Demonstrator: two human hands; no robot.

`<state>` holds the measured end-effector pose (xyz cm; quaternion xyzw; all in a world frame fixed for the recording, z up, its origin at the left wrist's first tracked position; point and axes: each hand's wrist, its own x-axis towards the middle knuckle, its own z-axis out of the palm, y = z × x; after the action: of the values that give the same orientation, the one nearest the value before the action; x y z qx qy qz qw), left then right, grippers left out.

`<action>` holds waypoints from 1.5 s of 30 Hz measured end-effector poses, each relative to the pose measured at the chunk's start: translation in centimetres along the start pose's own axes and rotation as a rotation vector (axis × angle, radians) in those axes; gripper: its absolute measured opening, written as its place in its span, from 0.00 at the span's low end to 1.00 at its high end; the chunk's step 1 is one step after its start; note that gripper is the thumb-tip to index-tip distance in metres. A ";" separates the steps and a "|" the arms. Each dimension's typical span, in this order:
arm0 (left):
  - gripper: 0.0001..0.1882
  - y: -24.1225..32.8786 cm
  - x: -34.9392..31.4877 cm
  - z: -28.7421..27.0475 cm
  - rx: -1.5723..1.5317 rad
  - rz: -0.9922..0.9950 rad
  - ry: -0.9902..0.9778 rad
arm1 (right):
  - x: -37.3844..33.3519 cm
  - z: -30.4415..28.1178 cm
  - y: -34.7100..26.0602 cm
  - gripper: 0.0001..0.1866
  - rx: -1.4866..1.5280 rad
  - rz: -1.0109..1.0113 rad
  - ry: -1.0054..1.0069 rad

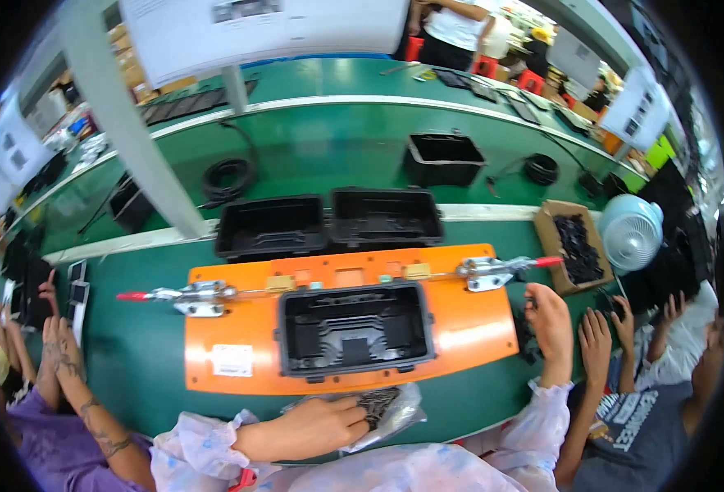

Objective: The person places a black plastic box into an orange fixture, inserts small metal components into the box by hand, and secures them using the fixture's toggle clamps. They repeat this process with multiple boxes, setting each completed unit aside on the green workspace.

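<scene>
In front of me a black plastic housing (357, 330) sits, open side up, in an orange fixture plate (477, 328). Two toggle clamps with red handles are mounted on the plate, a left clamp (202, 297) and a right clamp (493, 272). My left hand (317, 428) lies over a clear plastic bag (403, 416) at the plate's near edge. Its fingers are bent together, their tips at small dark metal pieces (376, 403) in the bag. Beyond the plate's right end my right hand (550, 326) is raised and closed, a small black part (531, 302) at its fingertips.
Two more black housings, one left (272, 225) and one right (385, 216), stand behind the plate. At the right are a cardboard box (571, 283) of black parts and a blue fan (631, 232). Co-workers' hands rest at both sides: left (59, 344), right (596, 344).
</scene>
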<state>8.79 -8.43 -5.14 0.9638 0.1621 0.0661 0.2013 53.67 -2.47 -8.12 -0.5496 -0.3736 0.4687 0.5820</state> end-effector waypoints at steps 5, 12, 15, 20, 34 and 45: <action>0.11 0.0 -0.9 0.0 -0.029 -0.043 0.034 | 2.3 2.5 0.2 0.10 -0.699 -0.354 0.077; 0.09 0.5 -0.5 0.0 -0.094 -0.157 0.068 | 5.4 3.1 0.7 0.15 -1.340 -0.434 0.201; 0.08 0.2 -0.5 0.4 -0.153 -0.125 0.138 | 5.9 2.2 1.5 0.16 -1.306 -0.469 0.184; 0.08 0.4 -0.7 0.4 -0.138 -0.143 0.157 | 2.8 1.8 -0.6 0.11 -0.676 -0.082 0.044; 0.17 0.8 -1.2 -0.1 -0.207 -0.078 0.259 | 1.5 17.5 -9.8 0.15 -0.205 0.010 -0.739; 0.12 2.0 -4.4 -6.6 -0.081 -0.207 0.526 | 6.2 30.0 -6.5 0.13 -0.352 -0.054 -0.951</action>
<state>3.95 -9.22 1.39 0.8829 0.3035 0.2995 0.1965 27.78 12.47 1.34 -0.3552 -0.6847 0.5818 0.2579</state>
